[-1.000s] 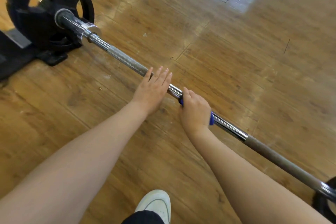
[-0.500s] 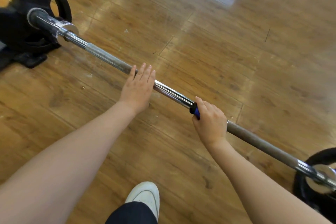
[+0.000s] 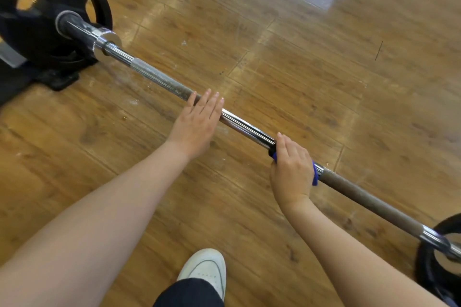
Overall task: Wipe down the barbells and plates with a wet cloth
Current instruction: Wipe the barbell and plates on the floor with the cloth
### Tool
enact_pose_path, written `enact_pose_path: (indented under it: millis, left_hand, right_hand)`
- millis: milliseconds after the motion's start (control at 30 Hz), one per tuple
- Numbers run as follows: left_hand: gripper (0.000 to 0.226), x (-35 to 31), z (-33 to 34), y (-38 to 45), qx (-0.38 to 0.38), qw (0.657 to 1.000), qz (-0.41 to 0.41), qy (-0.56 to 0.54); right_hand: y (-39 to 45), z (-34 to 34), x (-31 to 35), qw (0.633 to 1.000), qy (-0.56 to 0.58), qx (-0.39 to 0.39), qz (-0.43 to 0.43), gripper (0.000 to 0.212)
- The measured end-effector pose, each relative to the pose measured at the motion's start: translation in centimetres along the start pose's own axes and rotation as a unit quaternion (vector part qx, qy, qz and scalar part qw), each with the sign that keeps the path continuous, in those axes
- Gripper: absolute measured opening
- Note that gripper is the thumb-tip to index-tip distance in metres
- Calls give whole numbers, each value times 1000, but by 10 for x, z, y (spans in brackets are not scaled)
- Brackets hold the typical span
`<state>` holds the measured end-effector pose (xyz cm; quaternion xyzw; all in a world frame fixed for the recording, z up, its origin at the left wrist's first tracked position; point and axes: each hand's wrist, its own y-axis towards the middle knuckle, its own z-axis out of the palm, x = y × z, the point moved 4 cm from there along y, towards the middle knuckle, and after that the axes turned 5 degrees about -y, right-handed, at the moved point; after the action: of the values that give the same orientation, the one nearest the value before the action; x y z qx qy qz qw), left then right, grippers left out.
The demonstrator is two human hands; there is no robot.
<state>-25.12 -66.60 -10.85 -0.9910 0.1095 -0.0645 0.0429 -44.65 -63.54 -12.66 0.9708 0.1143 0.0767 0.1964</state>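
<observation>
1. Barbell lying diagonally across wood floor, upper left to lower right.
2. Right hand clamped round blue cloth on the bar.
3. Left hand resting flat on it, fingers straight, together.

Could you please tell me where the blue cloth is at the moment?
In the head view, the blue wet cloth is right of centre, wrapped round the long steel barbell shaft inside the right hand, with the left hand resting further along.
</observation>
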Motion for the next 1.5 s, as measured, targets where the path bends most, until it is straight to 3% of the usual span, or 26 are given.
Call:
enact_pose_path:
  millis: [167, 267, 400, 600, 733, 1067, 1267, 1500]
  left_hand:
    - [75, 22, 2, -7, -32, 998, -40, -20]
    - [75, 40, 9, -14, -31, 997, -70, -22]
    - [76, 50, 20, -24, -16, 996, -87, -2]
    - [79, 43, 19, -21, -25, 997, -78, -15]
    - [80, 28, 10, -8, -27, 998, -49, -28]
    - [75, -22, -6, 20, -47, 999, 16, -21]
    - [72, -22, -4, 18, -72, 996, 51, -13]
    - [72, 33, 11, -8, -31, 998, -54, -28]
  right_hand:
    - [43, 23, 57, 994, -18, 81, -71, 47]
    - [55, 35, 84, 985, -86, 70, -131, 48]
    - [69, 45, 120, 966, -127, 124, -188, 52]
    - [66, 41, 109, 984, -74, 99, -130, 61]
    - [46, 29, 61, 993, -34, 65, -92, 65]
    - [-30, -17, -47, 996, -76, 41, -33, 65]
    - [-31, -19, -42, 997, -59, 47, 11, 64]
    - [15, 2, 16, 994, -55, 93, -23, 70]
